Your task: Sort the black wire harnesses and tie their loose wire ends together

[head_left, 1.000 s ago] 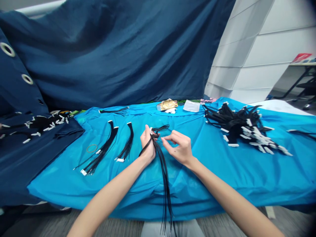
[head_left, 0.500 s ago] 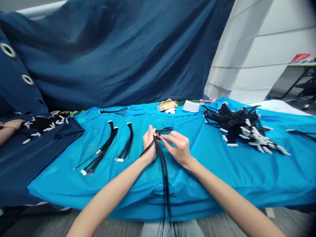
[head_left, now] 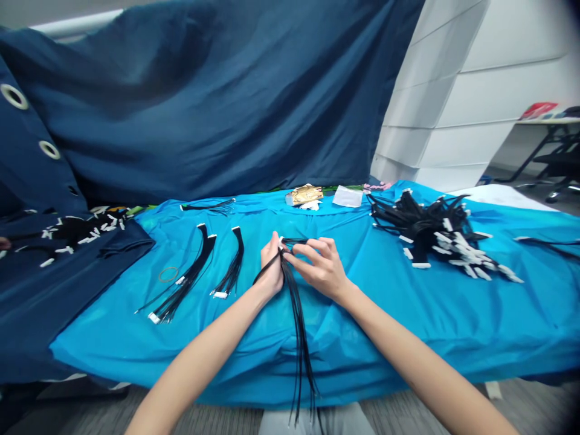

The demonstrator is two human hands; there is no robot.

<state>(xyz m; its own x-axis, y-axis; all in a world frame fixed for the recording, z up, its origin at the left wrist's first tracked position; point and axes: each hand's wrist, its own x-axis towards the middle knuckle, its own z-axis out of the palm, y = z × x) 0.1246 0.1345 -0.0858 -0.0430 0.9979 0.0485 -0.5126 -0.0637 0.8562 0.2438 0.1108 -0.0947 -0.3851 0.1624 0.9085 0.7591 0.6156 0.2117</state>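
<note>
Black in colour, a wire bundle point(head_left: 298, 308) is held in the head view by the left hand point(head_left: 272, 266), which is closed around its upper part above the tabletop point(head_left: 362, 362). Its long axis is stretched from the hands towards half past five, the loose ends pointed past the near edge; a shorter length is turned towards three o'clock. Thumb and forefinger of the right hand point(head_left: 324, 269) are brought narrowly to the wires near the top; whether a wire is pinched cannot be told.

With the clock centred on the hands, a short cable point(head_left: 234, 260) is seen at nine o'clock, its long axis laid from one to seven. Farther out that way, a rubber band point(head_left: 168, 267) is placed. At three o'clock, black cables are heaped in a pile point(head_left: 421, 220), and a gold packet point(head_left: 306, 194) is set near half past twelve.
</note>
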